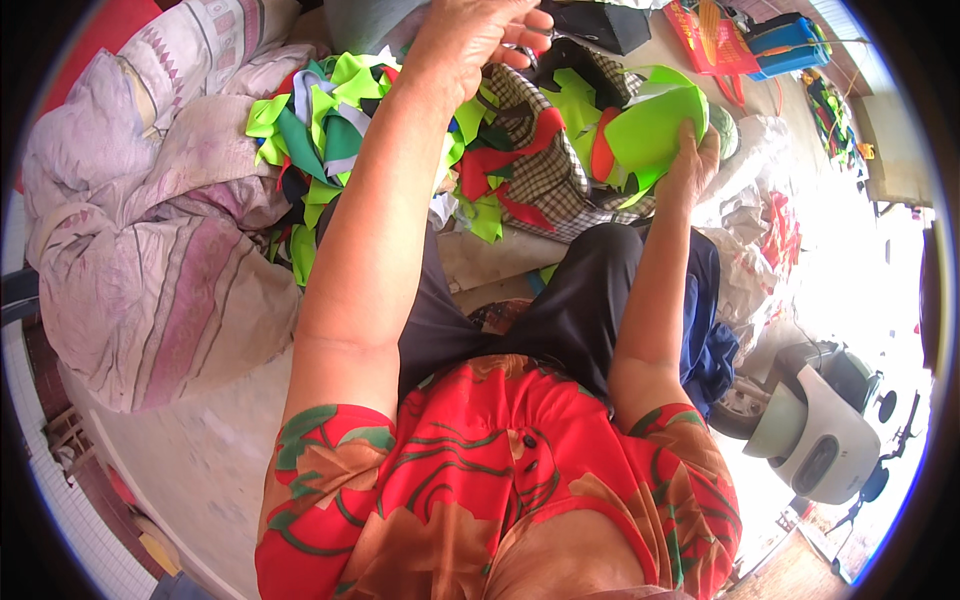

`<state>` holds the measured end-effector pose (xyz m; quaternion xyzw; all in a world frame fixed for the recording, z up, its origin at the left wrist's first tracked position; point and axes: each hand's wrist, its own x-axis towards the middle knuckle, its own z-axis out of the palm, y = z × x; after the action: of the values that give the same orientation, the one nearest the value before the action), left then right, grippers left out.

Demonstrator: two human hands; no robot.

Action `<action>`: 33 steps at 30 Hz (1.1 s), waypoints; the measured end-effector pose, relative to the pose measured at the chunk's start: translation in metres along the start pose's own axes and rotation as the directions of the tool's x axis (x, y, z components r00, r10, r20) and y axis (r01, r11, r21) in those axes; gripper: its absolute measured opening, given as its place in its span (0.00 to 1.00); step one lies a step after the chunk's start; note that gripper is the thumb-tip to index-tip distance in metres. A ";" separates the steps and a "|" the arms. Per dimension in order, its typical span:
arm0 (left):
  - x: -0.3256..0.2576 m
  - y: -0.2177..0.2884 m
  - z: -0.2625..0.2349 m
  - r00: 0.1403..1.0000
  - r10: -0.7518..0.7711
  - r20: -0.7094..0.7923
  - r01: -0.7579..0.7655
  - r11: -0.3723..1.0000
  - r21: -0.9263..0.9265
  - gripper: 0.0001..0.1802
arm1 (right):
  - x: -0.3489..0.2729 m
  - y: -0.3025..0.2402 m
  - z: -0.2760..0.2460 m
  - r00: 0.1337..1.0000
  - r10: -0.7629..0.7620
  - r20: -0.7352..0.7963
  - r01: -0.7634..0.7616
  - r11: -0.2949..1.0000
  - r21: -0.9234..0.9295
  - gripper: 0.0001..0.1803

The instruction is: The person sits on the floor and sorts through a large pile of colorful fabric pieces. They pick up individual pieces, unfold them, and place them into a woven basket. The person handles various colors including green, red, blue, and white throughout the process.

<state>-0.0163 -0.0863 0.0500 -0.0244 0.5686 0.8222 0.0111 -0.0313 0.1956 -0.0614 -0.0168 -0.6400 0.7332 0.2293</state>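
My right hand (688,168) grips a bright lime-green piece of cloth (655,125) by its right edge, the thumb lying against it. Farther off and to the left, my left hand (475,45) is raised with its fingers curled. A small dark thing shows at those fingertips, too little of it to name. Between and below my hands lies a brown-and-white checked cloth (545,165), gathered like a bag, with green, red and black scraps in and on it. A heap of lime, dark green and grey cloth scraps (325,115) lies beside my left forearm.
Large pale bundled sheets (150,240) fill the left side. At the far right are a red packet (708,38) and a blue object (785,48). White plastic bags (745,215) lie right of my knee. A grey-white scooter (825,435) stands at the lower right.
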 end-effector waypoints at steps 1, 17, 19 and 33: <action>0.002 0.001 -0.003 1.000 0.013 -0.007 -0.013 1.000 -0.021 0.11 | 0.009 0.014 -0.007 1.000 -0.005 0.016 0.007 0.994 -0.106 0.11; 0.003 -0.041 0.034 0.968 0.183 0.172 -0.243 0.854 0.460 0.11 | -0.134 0.113 0.143 0.700 0.160 0.696 0.418 0.699 -0.581 0.36; -0.005 -0.040 0.042 0.952 0.239 0.189 -0.305 0.779 0.548 0.10 | -0.154 0.111 0.177 0.645 0.153 0.749 0.385 0.782 -0.491 0.44; -0.009 -0.040 0.045 0.972 0.223 0.076 -0.217 0.722 0.657 0.08 | -0.175 0.122 0.260 0.576 0.283 0.767 0.220 0.850 -0.479 0.21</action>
<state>-0.0072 -0.0302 0.0291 0.0452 0.8210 0.5633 -0.0812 0.0042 -0.1188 -0.1773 0.2484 -0.8461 0.4564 -0.1189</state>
